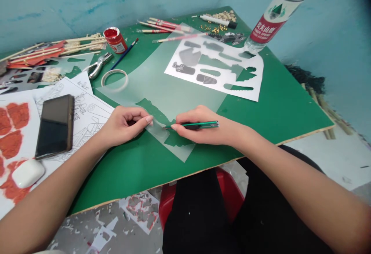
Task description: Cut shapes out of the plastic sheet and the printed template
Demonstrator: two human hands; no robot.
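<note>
My right hand (203, 128) is closed round a slim green craft knife (199, 124), its tip resting on a translucent sheet (153, 86) that lies on the green board (275, 103). My left hand (124, 124) presses the sheet down just left of the tip, fingers curled, index and thumb flat on the film. Shapes are cut out of the sheet near both hands, showing green through it.
A white stencil sheet (255, 87) with cut-outs lies beyond. A water bottle (272, 18), red paint jar (116, 39), brush, pliers (98, 66), tape ring (114, 79) and sticks sit at the back. A phone (55, 124), earbud case (27, 173) and printed papers lie left.
</note>
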